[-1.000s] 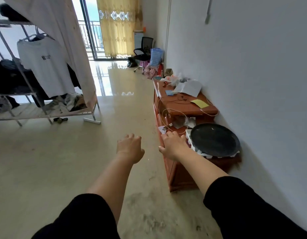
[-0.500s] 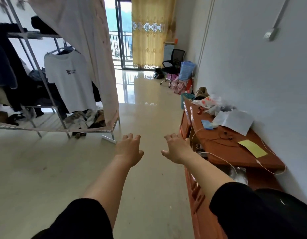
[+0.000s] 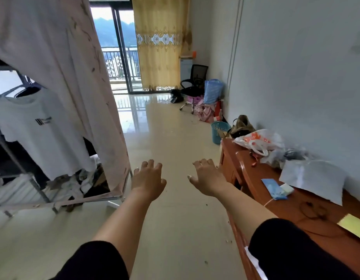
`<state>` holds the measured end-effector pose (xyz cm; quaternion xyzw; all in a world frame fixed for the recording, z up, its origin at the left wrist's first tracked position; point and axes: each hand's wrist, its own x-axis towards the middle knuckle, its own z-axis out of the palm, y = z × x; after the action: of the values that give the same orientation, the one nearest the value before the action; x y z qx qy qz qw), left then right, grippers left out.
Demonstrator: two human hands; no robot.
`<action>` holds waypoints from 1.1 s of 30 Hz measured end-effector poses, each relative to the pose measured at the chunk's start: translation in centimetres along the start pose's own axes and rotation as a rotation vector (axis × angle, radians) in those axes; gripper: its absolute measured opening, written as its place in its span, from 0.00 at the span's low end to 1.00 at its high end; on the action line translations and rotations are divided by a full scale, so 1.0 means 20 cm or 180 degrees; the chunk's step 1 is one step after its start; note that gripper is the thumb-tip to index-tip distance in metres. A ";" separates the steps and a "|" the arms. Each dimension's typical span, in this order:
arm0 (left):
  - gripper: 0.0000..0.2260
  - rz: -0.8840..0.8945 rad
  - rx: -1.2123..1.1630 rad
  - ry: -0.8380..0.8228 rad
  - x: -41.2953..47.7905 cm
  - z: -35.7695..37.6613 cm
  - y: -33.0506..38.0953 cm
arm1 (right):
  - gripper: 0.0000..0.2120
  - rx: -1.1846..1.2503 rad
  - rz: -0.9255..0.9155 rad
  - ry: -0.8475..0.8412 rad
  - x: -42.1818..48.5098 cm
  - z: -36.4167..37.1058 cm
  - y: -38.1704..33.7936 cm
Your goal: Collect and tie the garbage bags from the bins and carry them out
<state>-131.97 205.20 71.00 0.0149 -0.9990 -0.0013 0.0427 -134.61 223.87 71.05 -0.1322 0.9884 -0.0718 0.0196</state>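
- Bin [image 3: 219,131], a pale blue slotted basket, stands on the floor [image 3: 175,142] ahead of both hands and off to their right. It is well apart from them, just past the far end of the tabletop [image 3: 253,171] and near the wall.
- Whether a garbage bag lines the bin cannot be told from this view; only its upper wall and rim show, with something brownish at the rim.
- Left hand [image 3: 147,178]: grip released, fingers spread and slightly bent, palm down over the floor, holding nothing.
- Right hand [image 3: 207,177]: grip also released, fingers spread, empty. It hangs just beside the tabletop's left edge without clearly touching it.
- The right hand looks the nearer of the two, since the bin lies beyond it, along the line of the tabletop's edge.
- The bin's long axis is upright with its mouth facing up, so a reach would best come down onto the rim from above.
- This looks like the approach: nothing has been collected or tied yet, and the person needs to get closer before either grip can reach.
- A brown bag [image 3: 242,124] sits just right of the bin, and a white plastic bag [image 3: 258,140] lies on the tabletop beyond the right hand. Either could be mistaken for the liner or get in the way.
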 end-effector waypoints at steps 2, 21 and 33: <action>0.21 0.0057 0.0000 0.0067 0.31 0.05 -0.03 | 0.26 0.0064 0.0025 0.0029 0.31 0.00 0.05; 0.19 -0.0277 -0.0018 -0.0137 2.98 0.39 -0.32 | 0.25 -0.0061 -0.0317 -0.0179 3.09 -0.01 0.44; 0.21 -0.0537 -0.0029 -0.0234 4.71 0.54 -1.02 | 0.24 -0.0223 -0.0603 -0.0204 5.01 0.00 0.17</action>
<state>-226.08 182.00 68.17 0.0988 -0.9950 -0.0099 0.0058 -232.05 200.60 68.61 -0.2280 0.9722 -0.0345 0.0397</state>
